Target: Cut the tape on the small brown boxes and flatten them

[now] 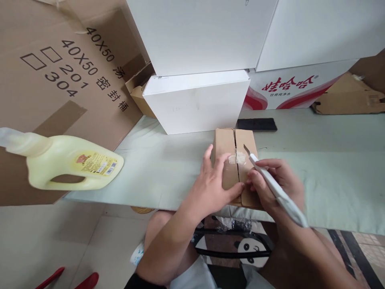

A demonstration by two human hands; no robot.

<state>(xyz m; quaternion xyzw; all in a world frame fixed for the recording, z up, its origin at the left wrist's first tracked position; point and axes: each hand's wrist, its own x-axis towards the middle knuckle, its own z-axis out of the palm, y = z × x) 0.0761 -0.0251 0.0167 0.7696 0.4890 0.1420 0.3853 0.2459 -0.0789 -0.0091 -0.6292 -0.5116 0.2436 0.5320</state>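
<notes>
A small brown cardboard box [223, 140] sits on the cloth-covered table, with a dark seam between its two top flaps. Clear tape [237, 158] lies across the middle of that seam. My left hand [215, 182] holds the box from the left, thumb and index finger on top, other fingers at its left side. Closed around a white utility knife [278, 188] is my right hand [278, 180], at the box's right side. The knife's blade is out, its tip over the right flap just right of the tape; whether it touches cannot be told.
A pale yellow jug bottle [69, 160] stands at the left before a large printed carton [75, 72]. White boxes [195, 104] line the back. A flat black object [257, 124] lies behind the small box. The table's front edge [168, 208] runs close to my lap.
</notes>
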